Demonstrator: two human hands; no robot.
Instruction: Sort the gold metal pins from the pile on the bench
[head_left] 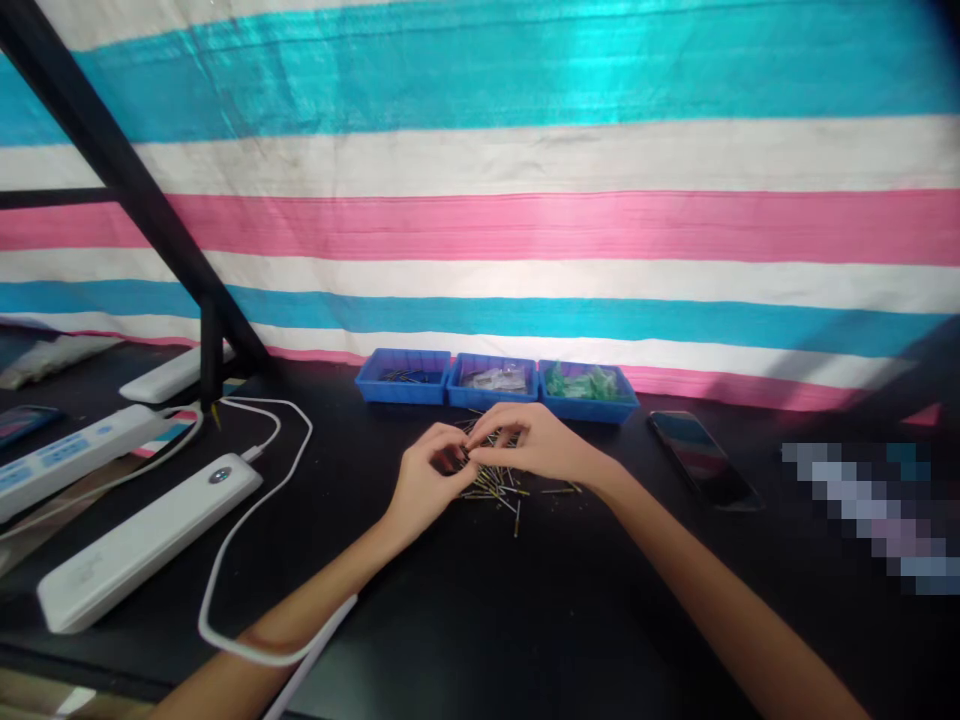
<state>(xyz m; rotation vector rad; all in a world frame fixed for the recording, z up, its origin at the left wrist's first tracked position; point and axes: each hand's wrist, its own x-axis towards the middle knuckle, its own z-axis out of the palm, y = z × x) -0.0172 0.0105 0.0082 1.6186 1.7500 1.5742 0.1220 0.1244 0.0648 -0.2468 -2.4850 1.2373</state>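
A loose pile of thin metal pins (496, 485) lies on the black table (525, 620) just in front of three blue trays. My left hand (425, 480) rests over the left side of the pile, fingers curled around something small that I cannot make out. My right hand (536, 442) meets it from the right, fingertips pinched at the same spot above the pins. What the fingers pinch is too small to tell.
Three blue trays stand along the striped tarp: left (403, 377) with pins, middle (492, 380) with clear bags, right (589, 390) with green pieces. A phone (701, 460) lies right. White power strips (142, 540) and a white cable (247, 520) occupy the left.
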